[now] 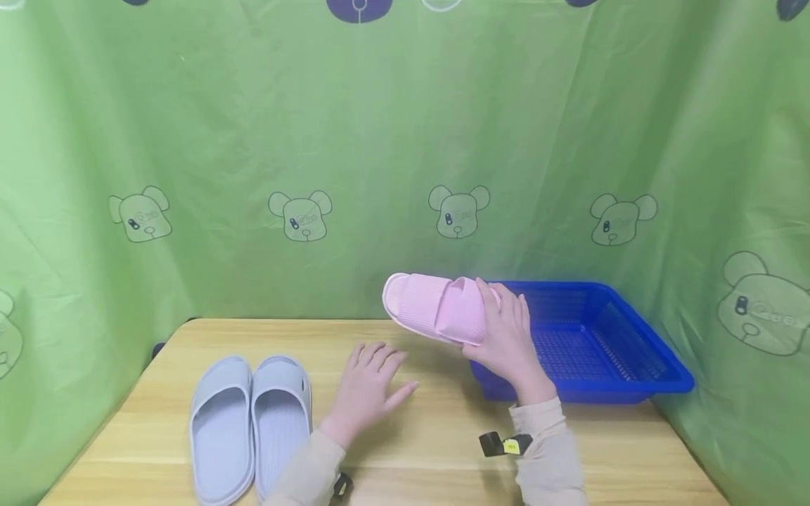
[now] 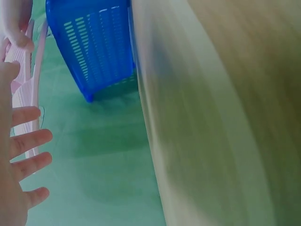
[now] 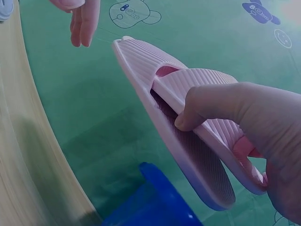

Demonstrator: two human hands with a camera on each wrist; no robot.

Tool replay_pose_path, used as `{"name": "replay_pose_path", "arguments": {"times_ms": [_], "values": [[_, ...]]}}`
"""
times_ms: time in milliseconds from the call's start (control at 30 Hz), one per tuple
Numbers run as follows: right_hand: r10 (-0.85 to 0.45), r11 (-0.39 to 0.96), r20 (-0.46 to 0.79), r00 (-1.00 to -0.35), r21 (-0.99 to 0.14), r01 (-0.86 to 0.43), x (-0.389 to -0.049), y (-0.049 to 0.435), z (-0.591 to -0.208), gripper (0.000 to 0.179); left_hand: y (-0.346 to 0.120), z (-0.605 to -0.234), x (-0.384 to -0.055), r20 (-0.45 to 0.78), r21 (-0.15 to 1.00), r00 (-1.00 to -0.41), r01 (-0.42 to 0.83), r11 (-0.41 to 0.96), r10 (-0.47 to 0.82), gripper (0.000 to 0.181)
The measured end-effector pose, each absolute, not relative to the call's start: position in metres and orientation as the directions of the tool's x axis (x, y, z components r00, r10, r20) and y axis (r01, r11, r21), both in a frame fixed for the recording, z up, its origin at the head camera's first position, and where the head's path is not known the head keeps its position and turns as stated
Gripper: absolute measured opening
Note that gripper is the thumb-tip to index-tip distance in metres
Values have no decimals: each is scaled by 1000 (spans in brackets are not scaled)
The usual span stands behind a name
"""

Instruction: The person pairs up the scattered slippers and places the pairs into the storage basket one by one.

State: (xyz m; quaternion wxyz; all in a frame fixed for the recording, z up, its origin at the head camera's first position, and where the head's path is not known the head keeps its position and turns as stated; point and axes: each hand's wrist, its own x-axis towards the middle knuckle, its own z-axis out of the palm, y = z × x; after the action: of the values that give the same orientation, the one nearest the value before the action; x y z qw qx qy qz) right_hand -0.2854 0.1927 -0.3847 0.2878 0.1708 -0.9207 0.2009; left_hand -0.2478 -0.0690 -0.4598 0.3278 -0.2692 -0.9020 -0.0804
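Note:
My right hand (image 1: 506, 344) grips a pair of pink slippers (image 1: 420, 302) in the air above the table, beside the basket's left end. In the right wrist view the two ribbed pink slippers (image 3: 146, 54) are tucked together, toes pointing opposite ways, with the thumb (image 3: 188, 113) pressing on one. Fingers on the far side are mostly hidden there. Apart from the slippers, my left hand (image 1: 367, 390) hovers over the middle of the table, fingers spread and holding nothing. Left of it lies a pair of pale grey-blue slippers (image 1: 221, 450), side by side.
A blue plastic basket (image 1: 658, 372) with slotted walls stands at the table's back right. The wooden table (image 1: 436, 471) is bounded by a green curtain (image 1: 380, 126) with bear-head prints at the back and both sides.

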Motion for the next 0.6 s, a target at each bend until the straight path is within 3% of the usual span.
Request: {"name": "replay_pose_path", "arguments": {"times_ms": [133,433,600], "values": [[-200,864,603,-772,-263,-429,-286,198,-382,116,-64,-458,-247,598,-49,-640,572,819,483,61],[-199,866,599,-776,-264,-425,-285,214,-374,115,-56,-451,-247,456,-40,-699,602,798,551,68],[-204,872,602,-772,-246,-423,-285,223,-369,114,-52,-451,-249,409,-52,-694,630,775,592,70]]}}
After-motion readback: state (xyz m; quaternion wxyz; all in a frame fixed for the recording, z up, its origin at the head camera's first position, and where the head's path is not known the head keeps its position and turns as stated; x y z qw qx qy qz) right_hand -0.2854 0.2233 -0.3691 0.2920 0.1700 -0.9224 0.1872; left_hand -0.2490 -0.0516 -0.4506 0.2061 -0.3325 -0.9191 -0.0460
